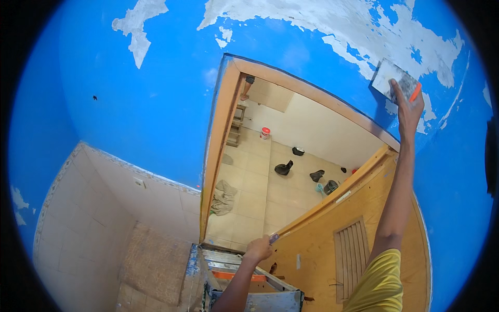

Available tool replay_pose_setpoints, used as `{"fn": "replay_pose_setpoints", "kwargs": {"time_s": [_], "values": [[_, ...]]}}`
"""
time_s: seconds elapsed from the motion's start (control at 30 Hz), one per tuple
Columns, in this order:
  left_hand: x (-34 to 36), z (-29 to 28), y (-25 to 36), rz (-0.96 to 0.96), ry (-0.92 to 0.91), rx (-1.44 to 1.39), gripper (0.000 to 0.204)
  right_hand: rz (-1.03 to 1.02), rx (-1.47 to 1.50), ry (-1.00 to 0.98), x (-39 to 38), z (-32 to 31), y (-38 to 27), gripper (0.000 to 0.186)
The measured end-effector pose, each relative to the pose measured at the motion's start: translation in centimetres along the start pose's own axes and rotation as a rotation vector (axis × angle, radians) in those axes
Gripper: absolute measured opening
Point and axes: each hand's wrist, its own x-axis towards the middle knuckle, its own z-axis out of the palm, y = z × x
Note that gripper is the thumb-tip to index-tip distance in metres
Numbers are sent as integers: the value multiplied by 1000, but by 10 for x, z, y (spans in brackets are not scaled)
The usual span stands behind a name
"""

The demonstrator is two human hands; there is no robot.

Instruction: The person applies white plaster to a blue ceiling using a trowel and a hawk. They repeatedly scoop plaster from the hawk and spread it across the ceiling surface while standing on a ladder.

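My right hand (409, 112) reaches up at the right and grips a wide, flat plastering trowel (389, 83) with an orange handle. Its smeared grey-white blade lies against the blue wall (306, 49), over bare patches where paint has peeled. Lower down, my left hand (258, 249) is closed at the top edge of the wooden door (312, 249). A small bluish-purple object (274, 238) sticks out of that fist; its kind is unclear. Below the left hand stands a paint-spattered stepladder (249, 300), with an orange strip (239, 276) across it.
The wooden door frame (306, 86) surrounds an opening onto a tiled floor (249, 179). On that floor are a red-lidded bucket (265, 132), black bags (284, 167), a dark pail (330, 187) and a crumpled cloth (223, 198). A tiled, half-walled area (156, 260) lies lower left.
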Motion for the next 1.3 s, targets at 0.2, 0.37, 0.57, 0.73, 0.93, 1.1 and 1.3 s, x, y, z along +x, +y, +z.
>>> {"fn": "replay_pose_setpoints", "kwargs": {"time_s": [0.2, 0.37, 0.57, 0.73, 0.93, 1.1, 1.3], "values": [[-3, 4, 2, 24, -14, 23, 28, -50, -490, 146, 16, 13, 10, 69], [-4, 6, 9, 67, -18, 37, 29, -366, -486, 286, 23, 40, 20, 83], [-4, 7, 11, 11, -68, 34, 31, -507, -648, 334, 25, 60, -16, 84], [5, 20, 5, 21, -66, 26, 32, -454, -637, 294, 30, 67, -25, 91], [5, 20, 4, 55, -39, 47, 32, -456, -564, 231, 48, 57, -15, 93], [-4, 13, 9, 57, -5, 71, 32, -538, -549, 168, 45, 59, -20, 91], [-1, 12, 12, 17, -82, 13, 29, -537, -527, 196, 57, 55, -16, 91]]}}
